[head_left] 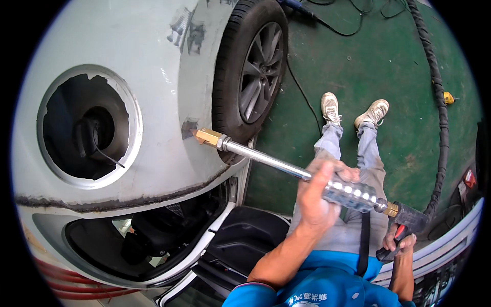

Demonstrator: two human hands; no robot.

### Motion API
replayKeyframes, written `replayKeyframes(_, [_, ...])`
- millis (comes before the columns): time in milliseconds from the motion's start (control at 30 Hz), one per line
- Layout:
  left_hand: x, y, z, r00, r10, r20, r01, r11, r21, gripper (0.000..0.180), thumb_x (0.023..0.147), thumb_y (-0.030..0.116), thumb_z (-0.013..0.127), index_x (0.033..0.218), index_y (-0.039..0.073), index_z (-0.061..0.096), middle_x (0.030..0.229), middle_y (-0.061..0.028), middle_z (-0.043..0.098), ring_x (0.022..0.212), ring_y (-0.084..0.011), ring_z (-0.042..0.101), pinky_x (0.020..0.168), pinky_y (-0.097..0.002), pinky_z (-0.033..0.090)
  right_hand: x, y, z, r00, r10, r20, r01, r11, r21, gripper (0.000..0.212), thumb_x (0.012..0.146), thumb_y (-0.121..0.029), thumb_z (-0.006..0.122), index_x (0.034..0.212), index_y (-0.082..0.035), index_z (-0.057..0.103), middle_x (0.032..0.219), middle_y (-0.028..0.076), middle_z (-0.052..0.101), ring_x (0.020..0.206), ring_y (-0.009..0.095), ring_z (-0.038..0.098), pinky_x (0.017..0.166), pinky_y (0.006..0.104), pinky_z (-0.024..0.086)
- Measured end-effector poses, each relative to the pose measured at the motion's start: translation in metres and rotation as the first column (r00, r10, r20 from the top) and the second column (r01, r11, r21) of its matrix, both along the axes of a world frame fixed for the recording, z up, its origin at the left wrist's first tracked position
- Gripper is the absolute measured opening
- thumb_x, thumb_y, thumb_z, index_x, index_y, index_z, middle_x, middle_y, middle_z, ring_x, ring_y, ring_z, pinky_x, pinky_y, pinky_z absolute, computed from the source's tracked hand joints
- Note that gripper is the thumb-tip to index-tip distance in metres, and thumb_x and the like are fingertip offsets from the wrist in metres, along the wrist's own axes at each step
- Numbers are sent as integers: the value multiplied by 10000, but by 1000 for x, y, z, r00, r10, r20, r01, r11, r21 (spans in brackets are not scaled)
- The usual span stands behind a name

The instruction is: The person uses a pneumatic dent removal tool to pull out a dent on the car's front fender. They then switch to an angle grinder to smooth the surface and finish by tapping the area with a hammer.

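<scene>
Black cable (348, 35) on green floor (404, 143)

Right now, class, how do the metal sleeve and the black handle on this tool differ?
The metal sleeve is shiny and ridged, while the black handle is dull with a red part. The sleeve lies in line with the rod; the handle's grip angles away. The left fingers hold the sleeve, the right fingers the handle. Both belong to one tool.

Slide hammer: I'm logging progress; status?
Left hand around slide hammer, right hand on pistol grip. Brass-coloured tip at scuffed patch, contact unclear. Tyre close beside.
</scene>
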State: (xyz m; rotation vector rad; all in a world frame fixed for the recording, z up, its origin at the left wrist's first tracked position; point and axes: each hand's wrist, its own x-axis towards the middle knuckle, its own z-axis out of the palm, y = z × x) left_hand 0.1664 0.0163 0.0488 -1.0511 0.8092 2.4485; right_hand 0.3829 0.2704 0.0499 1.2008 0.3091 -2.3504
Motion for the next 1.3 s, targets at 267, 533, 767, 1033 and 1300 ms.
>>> replayKeyframes(267, [14, -5, -2, 945, -324, -51, 310, 931, -191, 348, 950, 314, 580, 1078, -9, 578, 1072, -173, 629, 1061, -303, 605, 993, -460, 438, -5, 2, -1, 1000, 6, -25, -5, 1000, 15, 411, 570, -153, 802, 821, 105, 605, 566, 174, 562, 414, 238, 520, 445, 371, 434])
replayKeyframes(533, [-105, -114, 33, 986, 161, -45, -166, 905, -392, 163, 992, 199, 595, 1031, 47, 550, 872, -43, 526, 740, -151, 490, 718, -332, 445, 0, 3, 0, 1000, -3, 16, 3, 1000, -1, 465, 545, -157, 784, 875, 121, 611, 602, 181, 590, 453, 255, 552, 489, 370, 447])
replayKeyframes(767, [-101, -127, -16, 839, 379, -390, -156, 855, 495, 221, 995, 275, 587, 934, 63, 602, 529, 52, 315, 417, -77, 266, 395, -254, 265, -5, 1, 5, 1000, 1, 26, -1, 1000, 8, 531, 561, -151, 773, 962, 128, 566, 577, 168, 567, 438, 252, 535, 491, 371, 444])
replayKeyframes(1033, [-117, -94, 26, 955, 298, -4, -248, 787, -566, 191, 1001, 241, 597, 1064, 83, 510, 667, 27, 378, 523, -72, 338, 459, -254, 319, 4, 7, -6, 984, -132, 119, 140, 988, -61, 683, 583, -122, 742, 1144, 182, 498, 606, 188, 567, 413, 244, 506, 481, 398, 461])
replayKeyframes(1300, [-101, -122, -6, 907, 250, -338, -150, 944, 295, 339, 1034, 359, 499, 1007, 52, 643, 564, 25, 309, 429, -94, 273, 422, -264, 314, -13, 7, -4, 996, -60, 73, 65, 996, -65, 447, 557, -148, 715, 864, 159, 608, 616, 180, 576, 431, 225, 514, 472, 375, 437])
